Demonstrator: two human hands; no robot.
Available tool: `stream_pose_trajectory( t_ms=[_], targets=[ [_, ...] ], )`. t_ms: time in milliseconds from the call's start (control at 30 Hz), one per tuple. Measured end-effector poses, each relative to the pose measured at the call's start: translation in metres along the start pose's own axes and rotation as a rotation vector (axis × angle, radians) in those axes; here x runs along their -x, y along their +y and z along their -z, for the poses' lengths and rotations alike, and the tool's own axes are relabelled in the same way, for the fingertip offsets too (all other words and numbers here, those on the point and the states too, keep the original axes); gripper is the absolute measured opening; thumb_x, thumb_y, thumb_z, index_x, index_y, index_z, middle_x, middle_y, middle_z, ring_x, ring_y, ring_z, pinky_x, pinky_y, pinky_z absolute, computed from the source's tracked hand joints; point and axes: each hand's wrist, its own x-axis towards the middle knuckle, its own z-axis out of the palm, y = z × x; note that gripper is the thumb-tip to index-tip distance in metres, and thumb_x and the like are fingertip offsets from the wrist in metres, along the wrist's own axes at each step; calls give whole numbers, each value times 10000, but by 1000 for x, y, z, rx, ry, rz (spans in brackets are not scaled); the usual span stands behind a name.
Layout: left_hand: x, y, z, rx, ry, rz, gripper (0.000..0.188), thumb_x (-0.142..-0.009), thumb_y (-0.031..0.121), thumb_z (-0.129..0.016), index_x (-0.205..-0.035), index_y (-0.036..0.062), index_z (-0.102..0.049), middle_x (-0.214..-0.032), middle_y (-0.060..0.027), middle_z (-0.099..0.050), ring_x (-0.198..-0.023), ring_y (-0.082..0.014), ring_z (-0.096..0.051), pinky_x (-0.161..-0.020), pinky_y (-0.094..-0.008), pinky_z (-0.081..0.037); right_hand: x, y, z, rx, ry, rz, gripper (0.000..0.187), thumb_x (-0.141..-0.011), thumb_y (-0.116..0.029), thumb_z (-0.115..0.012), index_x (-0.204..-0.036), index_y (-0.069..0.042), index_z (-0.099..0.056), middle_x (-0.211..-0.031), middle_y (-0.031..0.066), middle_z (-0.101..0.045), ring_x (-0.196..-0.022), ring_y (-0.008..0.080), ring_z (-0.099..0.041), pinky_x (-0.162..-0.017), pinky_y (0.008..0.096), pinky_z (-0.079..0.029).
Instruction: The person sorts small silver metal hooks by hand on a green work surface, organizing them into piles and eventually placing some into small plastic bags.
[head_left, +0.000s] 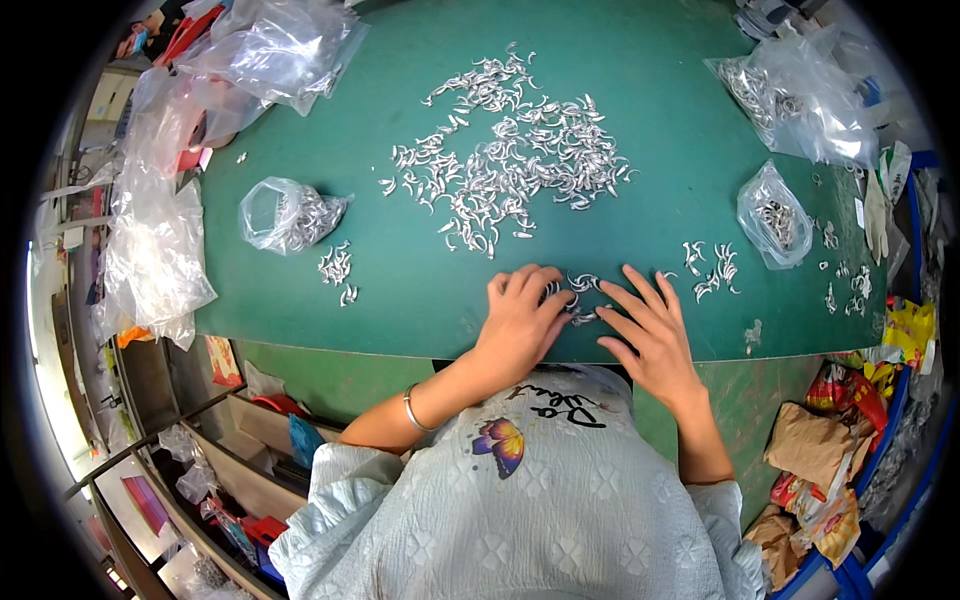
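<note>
At the near edge of the green table, my left hand point(523, 316) bends its fingers down over several small curved silver metal pieces point(583, 284). Some of these show between its fingertips and thumb, and others are hidden under the fingers. Opposite it, my right hand point(652, 338) is open with its fingers spread, the fingertips at the right side of the same pieces. Beyond both hands lies a wide loose heap of similar metal pieces point(500, 170). A smaller group of pieces point(716, 270) lies to the right of my right hand, and another small group point(336, 264) is at the left.
A clear bag of metal parts point(290, 215) stands at the left, another bag point(775, 215) at the right. Small rings point(858, 285) lie near the table's right edge. Larger plastic bags point(800, 95) fill the far right corner; empty-looking clear bags point(155, 250) hang over the left edge.
</note>
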Motion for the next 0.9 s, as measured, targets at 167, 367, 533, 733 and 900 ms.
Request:
stream_pose_trajectory(
  t_ms=[167,367,533,733,900],
  targets=[
    [5,-3,4,30,14,23,297,-798,68,-701,-1089,65,-640,-1209,-109,-536,-1153,-308,-483,-919,-461,-339,5,6,-14,-37,175,-50,200,-763,-105,-741,-952,-49,-710,-1179,78,-636,-1198,317,-532,-1056,521,-340],
    [4,-4,3,-3,90,42,288,-794,48,-703,-1077,75,-652,-1203,-107,-544,-1149,-307,-494,-923,-450,-339,-5,-10,-28,-13,108,-51,269,-728,-100,-766,-982,-72,-683,-1136,71,-601,-1139,308,-532,-1019,528,-359],
    [7,-2,9,97,93,58,271,-798,43,-699,-1064,69,-648,-1190,-106,-543,-1154,-300,-494,-926,-466,-335,-1,-3,-29,-52,169,-100,268,-731,-105,-765,-980,-63,-677,-1131,73,-599,-1136,308,-531,-1022,529,-349],
    [7,-3,9,77,121,73,297,-771,54,-742,-1057,79,-665,-1190,-103,-552,-1146,-301,-507,-933,-436,-338,-1,-2,-25,4,169,-86,218,-737,-89,-754,-939,-47,-683,-1082,75,-610,-1117,298,-539,-1005,519,-365],
    [7,-1,8,86,76,47,316,-757,72,-764,-1055,84,-661,-1184,-98,-553,-1134,-290,-504,-926,-432,-338,-1,4,-29,57,211,-17,187,-745,-67,-741,-919,-34,-681,-982,61,-626,-1039,267,-578,-993,506,-373]
  ],
)
